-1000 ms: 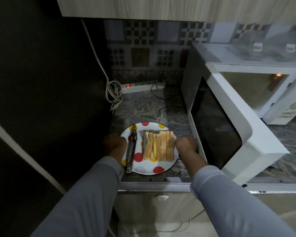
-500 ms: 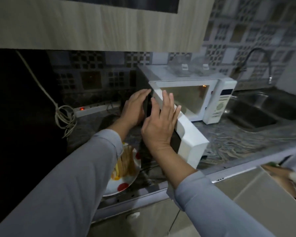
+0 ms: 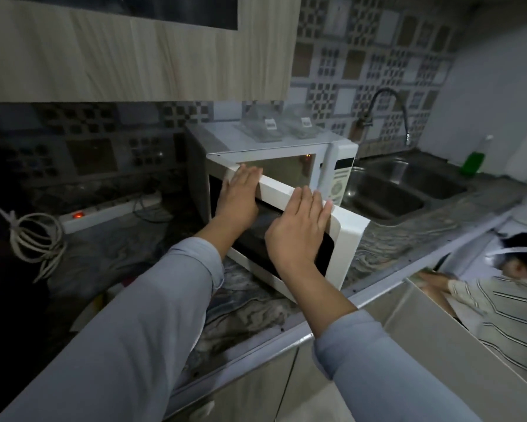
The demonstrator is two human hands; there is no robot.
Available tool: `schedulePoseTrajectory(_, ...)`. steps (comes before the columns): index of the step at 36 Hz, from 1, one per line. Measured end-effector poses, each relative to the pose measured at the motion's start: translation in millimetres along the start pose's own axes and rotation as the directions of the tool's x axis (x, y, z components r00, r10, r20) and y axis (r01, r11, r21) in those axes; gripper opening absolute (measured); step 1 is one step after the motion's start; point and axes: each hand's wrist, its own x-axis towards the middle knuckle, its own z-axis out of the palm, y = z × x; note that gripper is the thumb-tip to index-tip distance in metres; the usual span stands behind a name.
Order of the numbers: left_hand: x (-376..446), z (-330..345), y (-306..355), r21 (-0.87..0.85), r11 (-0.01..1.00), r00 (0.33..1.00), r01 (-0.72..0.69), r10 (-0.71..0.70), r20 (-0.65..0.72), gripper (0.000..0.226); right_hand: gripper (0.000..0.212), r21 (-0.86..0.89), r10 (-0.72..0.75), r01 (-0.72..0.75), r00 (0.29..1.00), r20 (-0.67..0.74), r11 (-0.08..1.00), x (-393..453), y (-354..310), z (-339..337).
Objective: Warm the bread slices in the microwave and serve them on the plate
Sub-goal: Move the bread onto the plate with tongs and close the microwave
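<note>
While the white microwave point(image 3: 274, 147) stands on the marbled table point(image 3: 387, 239) against the patterned tile wall, its door point(image 3: 289, 229) hangs partly open, swung out toward the near side with the dark window facing the person. Both hands lie flat on that door. The left hand point(image 3: 237, 199) rests near the hinge side, its fingers point(image 3: 247, 178) straight and close together, the tips reaching over the door's top edge. The right hand point(image 3: 295, 229) presses farther along toward the free end, fingers point(image 3: 311, 205) straight and slightly spread over the top edge; neither hand curls round anything. Grey sleeves point(image 3: 152, 315) cover both forearms. Inside the lit cavity no bread slices can be made out, and the plate is hidden below the left arm, so where the bread lies cannot be told.

On top of the microwave sit two clear containers point(image 3: 265, 126) with white labels. To the left, a white power strip point(image 3: 103, 211) with a red light lies on the table, and a coiled cord point(image 3: 33, 239) hangs beside it. To the right is a steel double sink point(image 3: 399, 190) with a curved faucet point(image 3: 387, 108), and a green bottle point(image 3: 472, 161) at its far right. At the lower right edge another person point(image 3: 499, 300) in a striped shirt is low down beside an open cabinet door point(image 3: 457, 345).
</note>
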Motion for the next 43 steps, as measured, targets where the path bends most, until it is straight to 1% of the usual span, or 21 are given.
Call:
schedulePoseTrajectory(6, 15.5, 11.8, 11.1, 0.083, 0.996, 0.999, 0.027, -0.029, 0.024, 0.08, 0.063, -0.001, -0.029, 0.03, 0.996, 0.088, 1.0, 34.5, 31.0, 11.0)
schedulePoseTrajectory(9, 23.6, 19.2, 13.6, 0.1, 0.995, 0.999, 0.018, -0.021, 0.026, 0.079, 0.063, 0.037, -0.058, 0.055, 0.996, 0.067, 0.998, 52.2, 45.9, 22.4)
schedulePoseTrajectory(12, 33.6, 28.7, 15.6, 0.139, 0.99, 1.0, 0.013, -0.014, 0.006, 0.07, 0.063, 0.071, -0.104, 0.099, 0.992, 0.068, 0.992, 72.4, 59.7, 37.3)
schedulePoseTrajectory(16, 49.0, 44.1, 22.4, 0.173, 0.984, 0.997, 0.043, -0.032, -0.069, 0.062, 0.064, 0.152, -0.177, 0.166, 0.982, 0.068, 0.974, 101.9, 78.0, 56.6)
schedulePoseTrajectory(18, 56.1, 51.7, 25.5, 0.21, 0.975, 0.994, 0.074, -0.055, -0.097, 0.061, 0.064, 0.182, -0.217, 0.199, 0.972, 0.086, 0.963, 115.8, 84.6, 66.0)
schedulePoseTrajectory(22, 74.0, 67.5, 33.6, 0.284, 0.945, 0.98, 0.161, -0.119, -0.159, 0.064, 0.061, 0.27, -0.291, 0.261, 0.953, 0.077, 0.927, 146.5, 98.3, 85.9)
schedulePoseTrajectory(25, 81.0, 72.7, 36.1, 0.301, 0.93, 0.972, 0.209, -0.163, -0.172, 0.066, 0.061, 0.31, -0.342, 0.304, 0.937, 0.075, 0.901, 158.6, 104.1, 96.4)
schedulePoseTrajectory(29, 90.7, 76.7, 39.7, 0.335, 0.905, 0.963, 0.263, -0.222, -0.155, 0.068, 0.061, 0.393, -0.403, 0.346, 0.912, 0.072, 0.852, 176.7, 110.9, 110.2)
schedulePoseTrajectory(33, 101.1, 77.7, 46.1, 0.371, 0.872, 0.947, 0.321, -0.296, -0.124, 0.07, 0.059, 0.464, -0.485, 0.39, 0.869, 0.102, 0.795, 199.7, 116.6, 122.1)
schedulePoseTrajectory(37, 109.4, 76.5, 50.3, 0.424, 0.838, 0.936, 0.344, -0.342, -0.084, 0.074, 0.053, 0.52, -0.534, 0.408, 0.838, 0.114, 0.751, 218.7, 120.9, 128.9)
schedulePoseTrajectory(40, 115.0, 72.5, 52.1, 0.462, 0.815, 0.924, 0.351, -0.382, -0.029, 0.074, 0.054, 0.515, -0.561, 0.416, 0.812, 0.16, 0.749, 227.4, 124.9, 132.0)
schedulePoseTrajectory(43, 121.7, 70.3, 53.3, 0.477, 0.802, 0.913, 0.359, -0.407, -0.003, 0.073, 0.061, 0.442, -0.578, 0.453, 0.791, 0.2, 0.774, 231.7, 125.7, 131.4)
